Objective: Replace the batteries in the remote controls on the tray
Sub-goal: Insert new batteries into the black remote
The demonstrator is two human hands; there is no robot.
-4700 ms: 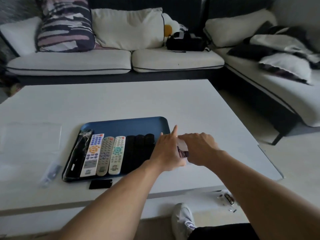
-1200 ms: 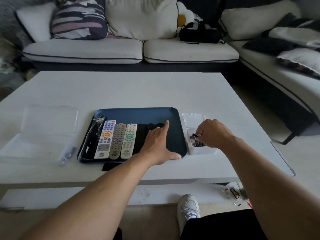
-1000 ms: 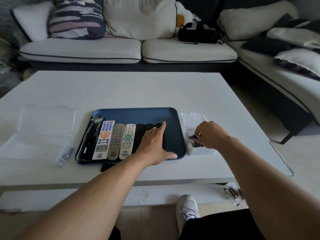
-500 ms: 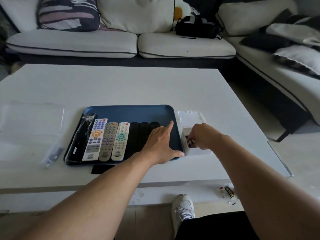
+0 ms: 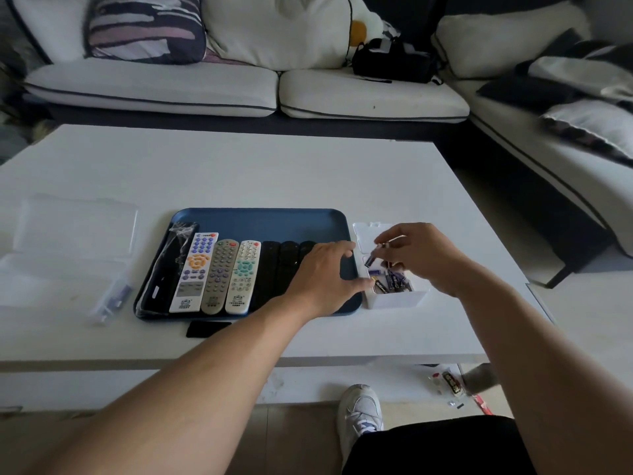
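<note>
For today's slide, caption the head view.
Right hand lifts a battery from the box; left hand rests on the tray.

A dark blue plastic tray [image 5: 260, 219] is sitting on a plain white table [image 5: 239, 173]. Three pale remotes are showing purple-and-orange [image 5: 194, 272], grey [image 5: 219, 277] and teal [image 5: 244, 275] buttons beside matte black ones [image 5: 270, 269].

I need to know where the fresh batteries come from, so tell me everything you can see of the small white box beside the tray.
The small white box is a low, open-topped plastic container standing upright on the white table, against the right edge of the blue tray. Several dark, purple-labelled batteries lie loose inside. Its lid lies just behind it. The left hand steadies its left wall with the thumb, while the right hand lifts one battery above it.
</note>
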